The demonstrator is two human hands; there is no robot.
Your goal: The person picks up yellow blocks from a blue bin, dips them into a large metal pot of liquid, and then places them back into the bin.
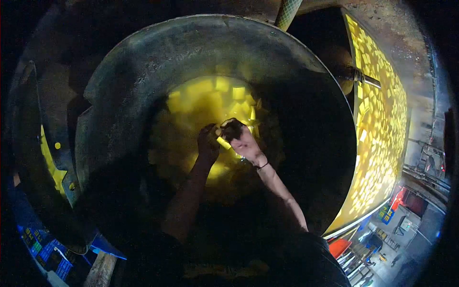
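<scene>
Both my hands meet over the middle of a big, deep metal vat [158,52]. Yellow liquid lies in its bottom, with several pale yellow blocks [222,85] in it. Curled fingers show on my right hand [243,139], in strong light with a dark band at the wrist. A small yellow block [223,142] shows at its fingers, on the side facing the other hand. My left hand [208,139] is in deep shadow, its fingers bent toward the right one; what they hold, if anything, is hidden.
To the right, a second large vat holds many yellow blocks [377,143] in yellow liquid. A metal pipe [368,79] juts over its edge. A hose [288,13] hangs at the top. Blue crates [48,253] stand lower left, and a red container [338,248] lower right.
</scene>
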